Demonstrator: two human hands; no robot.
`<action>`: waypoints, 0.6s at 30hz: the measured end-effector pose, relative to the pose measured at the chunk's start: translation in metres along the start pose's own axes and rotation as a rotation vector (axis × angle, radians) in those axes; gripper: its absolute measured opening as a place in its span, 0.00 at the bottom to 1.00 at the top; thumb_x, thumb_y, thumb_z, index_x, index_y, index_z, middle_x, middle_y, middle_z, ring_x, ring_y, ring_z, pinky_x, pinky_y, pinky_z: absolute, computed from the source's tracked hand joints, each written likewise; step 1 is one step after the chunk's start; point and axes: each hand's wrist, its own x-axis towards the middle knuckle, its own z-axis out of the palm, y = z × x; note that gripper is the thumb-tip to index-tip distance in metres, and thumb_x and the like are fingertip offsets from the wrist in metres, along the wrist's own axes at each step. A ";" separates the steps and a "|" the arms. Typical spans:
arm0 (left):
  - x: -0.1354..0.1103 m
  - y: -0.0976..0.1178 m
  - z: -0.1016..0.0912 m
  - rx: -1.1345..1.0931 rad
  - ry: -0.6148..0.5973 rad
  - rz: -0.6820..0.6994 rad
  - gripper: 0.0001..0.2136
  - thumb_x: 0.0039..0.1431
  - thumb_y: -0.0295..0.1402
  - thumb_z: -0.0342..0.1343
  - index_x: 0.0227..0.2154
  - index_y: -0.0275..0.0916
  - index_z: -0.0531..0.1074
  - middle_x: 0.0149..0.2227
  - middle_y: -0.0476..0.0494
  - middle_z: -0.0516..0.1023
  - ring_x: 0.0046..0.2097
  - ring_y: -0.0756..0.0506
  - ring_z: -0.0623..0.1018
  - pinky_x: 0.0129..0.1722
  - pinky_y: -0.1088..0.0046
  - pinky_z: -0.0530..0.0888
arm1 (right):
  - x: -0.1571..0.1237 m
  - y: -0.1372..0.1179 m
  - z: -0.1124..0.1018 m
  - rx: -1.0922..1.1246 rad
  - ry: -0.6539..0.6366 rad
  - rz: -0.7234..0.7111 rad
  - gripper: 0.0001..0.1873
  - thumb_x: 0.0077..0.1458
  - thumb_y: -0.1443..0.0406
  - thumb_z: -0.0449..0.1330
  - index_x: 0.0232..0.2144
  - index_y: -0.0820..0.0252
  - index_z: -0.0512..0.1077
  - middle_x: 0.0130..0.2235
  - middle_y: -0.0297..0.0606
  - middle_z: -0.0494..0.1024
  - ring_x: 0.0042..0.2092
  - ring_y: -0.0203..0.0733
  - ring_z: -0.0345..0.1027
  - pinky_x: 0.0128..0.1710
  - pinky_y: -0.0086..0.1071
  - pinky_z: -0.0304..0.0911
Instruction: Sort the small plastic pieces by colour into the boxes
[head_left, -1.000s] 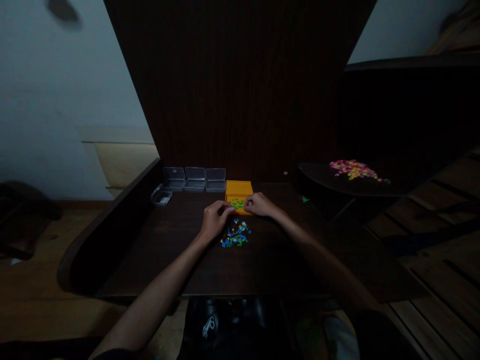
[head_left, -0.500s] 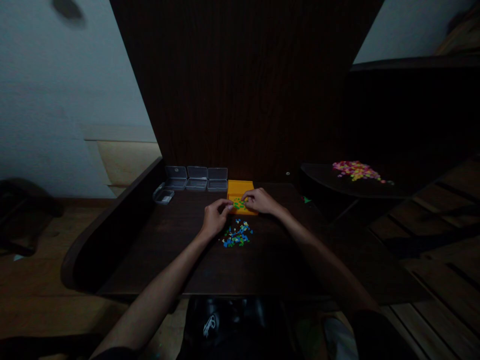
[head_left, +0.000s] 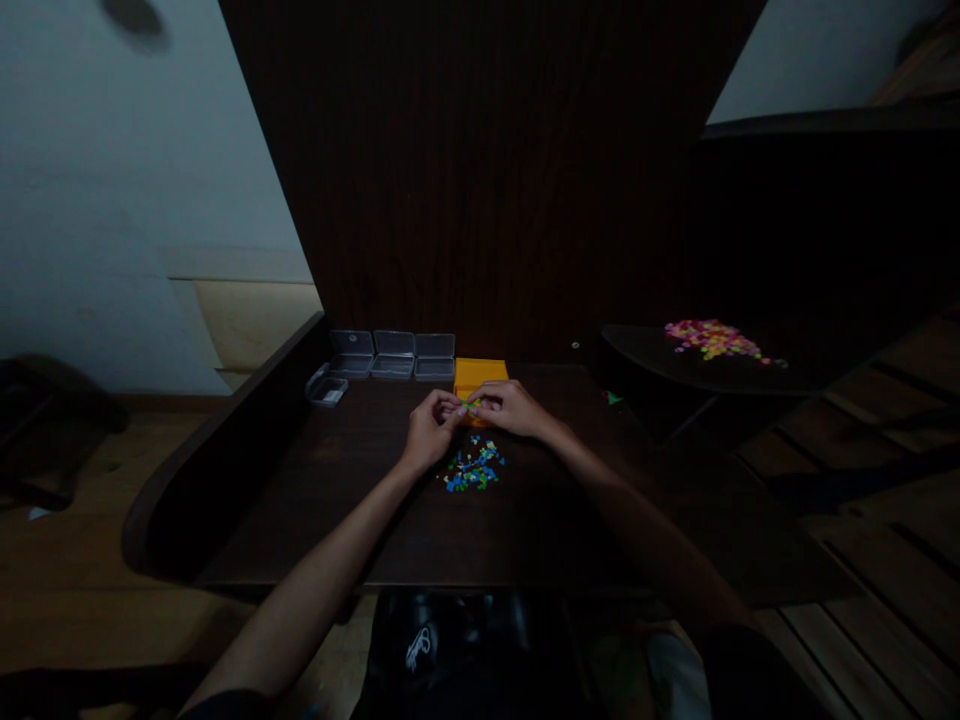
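Note:
An open orange-yellow box (head_left: 481,372) stands at the back of the dark desk, its lid raised. Over its front part, my left hand (head_left: 433,428) and my right hand (head_left: 514,408) almost meet, with thumbs and fingers pinched. Small green pieces (head_left: 471,404) show between the fingertips; whether they are held or lie in the box is unclear. Just in front of the box is a loose pile of tiny blue, green and pale pieces (head_left: 475,468). My fingers and knuckles hide most of the box's inside.
Several clear plastic cases (head_left: 394,366) with raised lids line the back left, one small case (head_left: 328,391) nearer. A heap of pink and yellow pieces (head_left: 712,340) lies on the side shelf (head_left: 660,375) at right. A raised side panel (head_left: 225,430) bounds the desk's left.
My right hand has moved left and slightly down, its fingertips now close to those of my left hand. They cover more of the green pieces in the box.

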 end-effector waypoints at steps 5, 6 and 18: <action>-0.001 0.002 0.001 -0.011 -0.027 -0.019 0.10 0.46 0.35 0.63 0.30 0.37 0.69 0.28 0.50 0.73 0.31 0.50 0.74 0.34 0.74 0.71 | 0.000 0.001 0.002 -0.005 -0.033 0.011 0.09 0.56 0.65 0.59 0.33 0.64 0.79 0.27 0.34 0.75 0.28 0.32 0.62 0.29 0.24 0.56; -0.001 0.003 0.001 -0.007 -0.028 -0.021 0.11 0.47 0.35 0.63 0.30 0.37 0.69 0.28 0.49 0.74 0.31 0.50 0.75 0.34 0.74 0.71 | 0.001 0.002 0.002 -0.003 -0.035 0.012 0.09 0.56 0.65 0.59 0.33 0.64 0.79 0.27 0.34 0.75 0.27 0.32 0.62 0.29 0.24 0.56; 0.005 -0.002 -0.007 0.159 0.098 0.004 0.06 0.52 0.33 0.58 0.32 0.38 0.73 0.29 0.48 0.76 0.31 0.49 0.74 0.34 0.74 0.69 | 0.003 0.057 -0.010 -0.255 0.018 0.385 0.10 0.49 0.70 0.60 0.32 0.65 0.81 0.24 0.35 0.76 0.25 0.32 0.64 0.27 0.25 0.53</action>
